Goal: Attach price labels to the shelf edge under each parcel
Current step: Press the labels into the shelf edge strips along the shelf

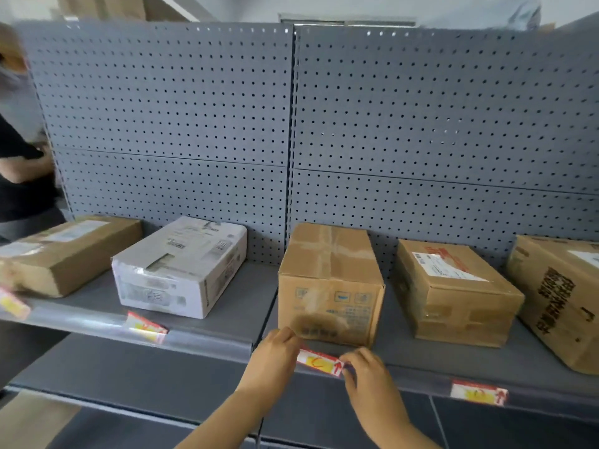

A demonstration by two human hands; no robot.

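Observation:
Several parcels stand in a row on a grey shelf [227, 306]. A red, white and yellow price label [319, 361] lies along the shelf edge under the middle brown box [330, 286]. My left hand [275, 354] pinches the label's left end and my right hand [366, 371] pinches its right end. Other labels sit on the edge: one [146, 327] under the white box [181, 267], one [479, 393] under the brown box with a shipping slip [453, 293], and one [13, 303] under the flat brown box [64, 254] at far left.
A large printed carton [564, 299] stands at the far right. Grey pegboard [291, 124] backs the shelf. Another person [19, 163] in dark clothes stands at the left edge. A lower shelf [146, 380] juts out below.

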